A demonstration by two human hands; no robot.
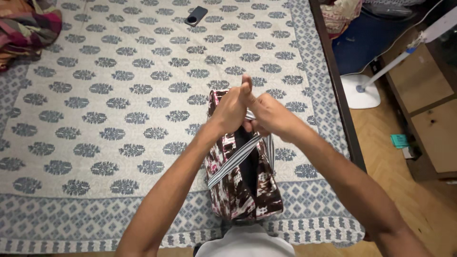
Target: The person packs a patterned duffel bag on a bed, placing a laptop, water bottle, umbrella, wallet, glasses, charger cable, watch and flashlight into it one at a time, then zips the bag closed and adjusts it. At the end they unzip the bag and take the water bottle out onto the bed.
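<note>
Spreading under everything, a bed (pixel 119 119) wears a cream quilted cover block-printed with rows of grey-blue floral motifs and a lattice border, its surface flat and soft beneath both hands. Beyond the right hand, past the bed's dark frame (pixel 335 81), lies herringbone wood floor (pixel 404 190) with a white fan base (pixel 360 91) and pale cabinets. Far to the left of the hands, a heap of plaid cloth (pixel 26 26) sits crumpled in the corner. Directly below the hands stands a bag (pixel 245 176), boxy and soft-sided, in maroon, brown and white patterned fabric, its top gaping along a dark opening. Grey-and-white striped straps (pixel 235 159) rise slantwise from its sides to the hands. The left hand (pixel 231 110) is closed in a fist around the gathered straps, thumb raised; the right hand (pixel 271 116) presses against it, fingers curled shut on the same straps. As a judgement, the bag is set up and its straps are drawn together, while its top remains unclosed. Well beyond the hands, near the far edge, a dark phone (pixel 196 15) lies flat, small and glossy.
</note>
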